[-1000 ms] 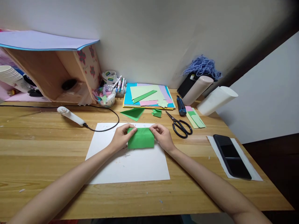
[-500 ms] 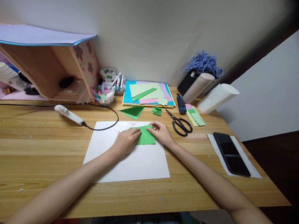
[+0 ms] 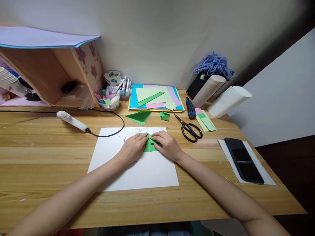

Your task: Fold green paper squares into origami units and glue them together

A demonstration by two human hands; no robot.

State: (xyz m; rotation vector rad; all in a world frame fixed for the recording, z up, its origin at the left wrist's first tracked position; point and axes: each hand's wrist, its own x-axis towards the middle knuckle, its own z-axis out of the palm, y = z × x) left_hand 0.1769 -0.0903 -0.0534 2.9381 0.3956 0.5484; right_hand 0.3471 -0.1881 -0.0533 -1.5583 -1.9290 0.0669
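A piece of green paper (image 3: 149, 146) lies over the upper part of a white sheet (image 3: 147, 175) on the table. My left hand (image 3: 133, 148) covers the paper's left side, its fingers bent and pressing it down. The paper's upper right corner is turned inward, and my right hand (image 3: 168, 146) grips this flap with thumb and fingers. Both hands' fingertips almost meet near the top edge. Beyond them lie a folded green paper triangle (image 3: 139, 117) and a small folded green piece (image 3: 164, 116). Black-handled scissors (image 3: 190, 130) rest to the right.
Coloured paper sheets (image 3: 134, 98) are stacked by the wall. A blue utility knife (image 3: 190, 108), paper strips (image 3: 206, 122) and a phone (image 3: 242, 160) lie on the right. On the left are a corded white tool (image 3: 72, 121), a scrap bowl (image 3: 112, 101) and a cardboard box (image 3: 91, 72).
My right hand has moved inward to the left, folding the green paper's upper right corner over. My left hand stays in place on the paper.
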